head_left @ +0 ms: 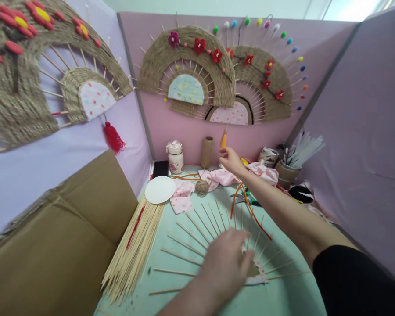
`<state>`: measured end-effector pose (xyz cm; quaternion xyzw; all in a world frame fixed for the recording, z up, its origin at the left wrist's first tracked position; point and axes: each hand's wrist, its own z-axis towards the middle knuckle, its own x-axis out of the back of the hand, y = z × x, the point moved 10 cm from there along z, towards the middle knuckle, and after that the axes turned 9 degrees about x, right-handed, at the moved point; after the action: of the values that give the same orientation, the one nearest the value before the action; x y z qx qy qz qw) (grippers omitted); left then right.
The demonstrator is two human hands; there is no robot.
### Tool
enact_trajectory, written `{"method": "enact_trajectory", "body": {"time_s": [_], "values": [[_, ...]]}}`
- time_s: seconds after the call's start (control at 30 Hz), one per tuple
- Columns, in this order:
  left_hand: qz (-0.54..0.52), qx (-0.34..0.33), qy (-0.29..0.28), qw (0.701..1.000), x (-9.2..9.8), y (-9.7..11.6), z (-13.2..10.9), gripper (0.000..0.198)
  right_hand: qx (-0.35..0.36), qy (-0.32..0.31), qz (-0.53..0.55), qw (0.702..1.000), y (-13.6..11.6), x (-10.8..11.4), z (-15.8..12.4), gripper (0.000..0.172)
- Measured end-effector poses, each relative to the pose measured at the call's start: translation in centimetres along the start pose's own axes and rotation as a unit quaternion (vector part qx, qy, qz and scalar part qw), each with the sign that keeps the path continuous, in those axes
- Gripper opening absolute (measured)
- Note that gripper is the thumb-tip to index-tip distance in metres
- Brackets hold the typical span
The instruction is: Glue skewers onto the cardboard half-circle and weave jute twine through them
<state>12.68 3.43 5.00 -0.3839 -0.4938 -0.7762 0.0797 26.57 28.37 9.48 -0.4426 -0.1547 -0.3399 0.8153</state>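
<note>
My right hand (232, 161) reaches to the back of the table. Its fingers are pinched at the lower end of a small tool with a yellow-orange handle (224, 139) and thin upward tip, perhaps an awl. My left hand (225, 261), smeared by motion, is over a half-round fan frame. Thumb and fingers are apart there, with nothing visible between them. Thin wooden sticks (181, 253) spread outward from the frame's spotted fabric centre (258, 279), which my left hand partly hides.
A bundle of sticks (134, 245) lies left, beside cardboard (59, 228) and under a white disc (160, 190). Behind are a bottle (175, 158), twine cone (207, 152), twine ball (202, 187), pink fabric (181, 197) and pliers (239, 199). Woven fans (148, 66) hang on the partition.
</note>
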Motion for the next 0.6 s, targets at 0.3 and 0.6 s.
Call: {"method": "enact_trajectory", "body": {"time_s": [0.3,0.6], "values": [[0.232,0.209,0.0,0.95,4.6,-11.3,11.8,0.069,0.011,-0.098,-0.166,0.981,-0.4,-3.6,7.2,0.066],[0.23,0.155,0.15,0.949,8.5,-10.1,12.6,0.028,0.014,-0.079,-0.189,0.979,0.6,-3.8,7.9,0.038]]}}
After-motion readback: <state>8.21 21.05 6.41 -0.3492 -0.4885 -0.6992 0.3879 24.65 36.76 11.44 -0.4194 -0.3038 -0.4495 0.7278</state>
